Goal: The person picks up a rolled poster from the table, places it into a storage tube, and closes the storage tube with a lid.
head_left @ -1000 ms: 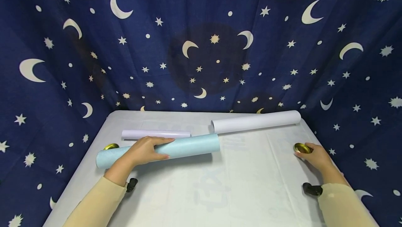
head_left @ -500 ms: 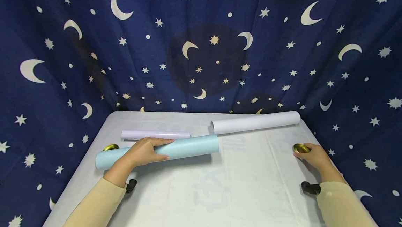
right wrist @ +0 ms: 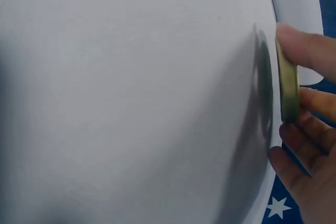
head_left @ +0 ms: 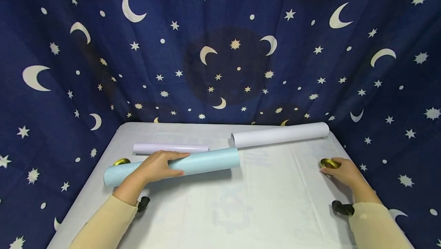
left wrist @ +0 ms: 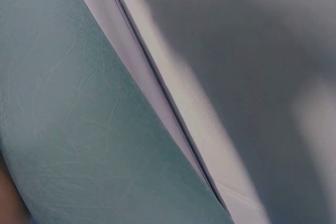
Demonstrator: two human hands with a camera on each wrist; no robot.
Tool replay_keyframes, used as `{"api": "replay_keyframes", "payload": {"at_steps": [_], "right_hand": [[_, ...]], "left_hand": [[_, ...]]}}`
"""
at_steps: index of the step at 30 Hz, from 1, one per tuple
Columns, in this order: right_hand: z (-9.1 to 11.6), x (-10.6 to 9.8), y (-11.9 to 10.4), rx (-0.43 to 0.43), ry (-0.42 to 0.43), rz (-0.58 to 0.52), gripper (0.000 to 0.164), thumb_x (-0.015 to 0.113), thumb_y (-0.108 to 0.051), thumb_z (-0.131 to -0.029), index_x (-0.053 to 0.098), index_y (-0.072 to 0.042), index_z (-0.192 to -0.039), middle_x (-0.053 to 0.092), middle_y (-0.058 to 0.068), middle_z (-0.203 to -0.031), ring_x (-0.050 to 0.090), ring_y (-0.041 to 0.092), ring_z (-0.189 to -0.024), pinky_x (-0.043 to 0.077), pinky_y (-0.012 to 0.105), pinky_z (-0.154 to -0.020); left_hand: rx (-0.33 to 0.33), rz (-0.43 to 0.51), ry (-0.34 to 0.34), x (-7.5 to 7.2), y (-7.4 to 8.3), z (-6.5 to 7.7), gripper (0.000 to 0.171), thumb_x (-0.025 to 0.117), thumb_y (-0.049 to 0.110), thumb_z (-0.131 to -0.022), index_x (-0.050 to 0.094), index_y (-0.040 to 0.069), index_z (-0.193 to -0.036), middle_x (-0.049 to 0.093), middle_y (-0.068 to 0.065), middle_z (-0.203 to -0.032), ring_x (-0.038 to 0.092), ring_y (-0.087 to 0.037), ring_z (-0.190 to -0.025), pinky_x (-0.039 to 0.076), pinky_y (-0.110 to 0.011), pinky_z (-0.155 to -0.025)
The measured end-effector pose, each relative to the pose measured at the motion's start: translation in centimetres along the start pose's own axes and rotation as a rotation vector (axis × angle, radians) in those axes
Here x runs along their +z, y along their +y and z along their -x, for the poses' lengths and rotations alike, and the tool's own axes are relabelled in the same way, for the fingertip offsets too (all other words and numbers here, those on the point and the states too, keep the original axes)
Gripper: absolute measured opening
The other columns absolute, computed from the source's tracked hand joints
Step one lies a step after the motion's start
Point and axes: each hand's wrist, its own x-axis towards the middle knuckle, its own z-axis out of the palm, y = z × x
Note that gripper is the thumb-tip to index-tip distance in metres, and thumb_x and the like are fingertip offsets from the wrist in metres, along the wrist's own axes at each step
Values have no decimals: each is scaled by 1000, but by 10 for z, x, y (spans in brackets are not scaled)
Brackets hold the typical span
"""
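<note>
My left hand (head_left: 157,167) grips a long light blue paper roll (head_left: 210,160), thumb on the near side and fingers over the far side. The roll's textured surface (left wrist: 79,108) fills much of the left wrist view. Behind its left end, a round gold piece (head_left: 122,161) shows only partly. My right hand (head_left: 345,171) pinches a similar shallow, shiny, round gold piece (head_left: 326,163) between thumb and fingers, at the table's right side. Seen edge-on in the right wrist view, the gold piece (right wrist: 288,85) has a narrow rim.
A thin pale lilac roll (head_left: 170,148) lies just behind the blue one. At the back right a thicker white roll (head_left: 280,134) lies slanted. A white cloth covers the table (head_left: 268,203); a dark blue star-and-moon curtain (head_left: 227,88) surrounds its back and sides.
My right hand has tilted the gold piece and brought it slightly left. My left hand and the blue roll have hardly moved.
</note>
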Motion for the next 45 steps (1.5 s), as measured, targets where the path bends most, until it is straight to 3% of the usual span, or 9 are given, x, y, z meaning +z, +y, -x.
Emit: {"api": "replay_keyframes", "payload": {"at_steps": [3, 11, 20, 28, 32, 38, 45], "right_hand": [[1, -1, -3, -5, -22, -9, 88, 77, -44, -87, 42, 22, -134, 46, 45, -129, 51, 51, -109, 42, 63, -91], [0, -2, -14, -18, -57, -51, 96, 75, -49, -87, 35, 19, -142, 40, 44, -135, 49, 47, -109, 43, 59, -91], [5, -1, -30, -105, -34, -82, 83, 78, -43, -87, 44, 11, -140, 46, 37, -132, 46, 51, -115, 44, 59, -88], [7, -5, -54, -184, 13, -128, 75, 76, -38, -90, 46, 8, -141, 50, 33, -134, 47, 50, -116, 45, 59, -88], [9, -6, -66, -217, 54, -149, 72, 77, -38, -89, 50, 5, -139, 54, 30, -131, 51, 47, -112, 48, 51, -85], [13, -11, -84, -244, 74, -181, 69, 77, -37, -89, 52, 4, -138, 59, 26, -123, 56, 39, -106, 49, 26, -71], [17, -13, -103, -232, 61, -206, 71, 77, -39, -89, 51, 3, -141, 58, 25, -125, 56, 36, -106, 49, 20, -70]], "left_hand": [[5, 0, -2, -1, 0, 0, 66, 82, 52, -79, 60, 37, -140, 62, 13, -135, 61, -17, -119, 51, -45, -94], [5, 1, 0, -3, 2, 0, 66, 83, 50, -79, 60, 37, -140, 62, 11, -135, 61, -17, -119, 51, -45, -95], [12, 0, 8, -2, 1, 2, 66, 82, 53, -78, 59, 40, -139, 63, 11, -134, 62, -16, -119, 51, -44, -95], [29, 1, 15, -2, 0, 2, 66, 82, 53, -79, 61, 35, -139, 63, 12, -134, 62, -16, -119, 51, -44, -95], [27, 7, 15, -2, 1, 2, 66, 81, 54, -78, 61, 36, -139, 63, 12, -134, 61, -16, -119, 51, -44, -96], [17, 8, 9, -1, 1, 2, 66, 81, 55, -78, 60, 40, -139, 62, 12, -135, 62, -16, -118, 51, -43, -95], [16, 3, 11, 0, 0, 2, 67, 81, 56, -78, 59, 39, -139, 62, 12, -135, 62, -16, -118, 51, -44, -95]]}}
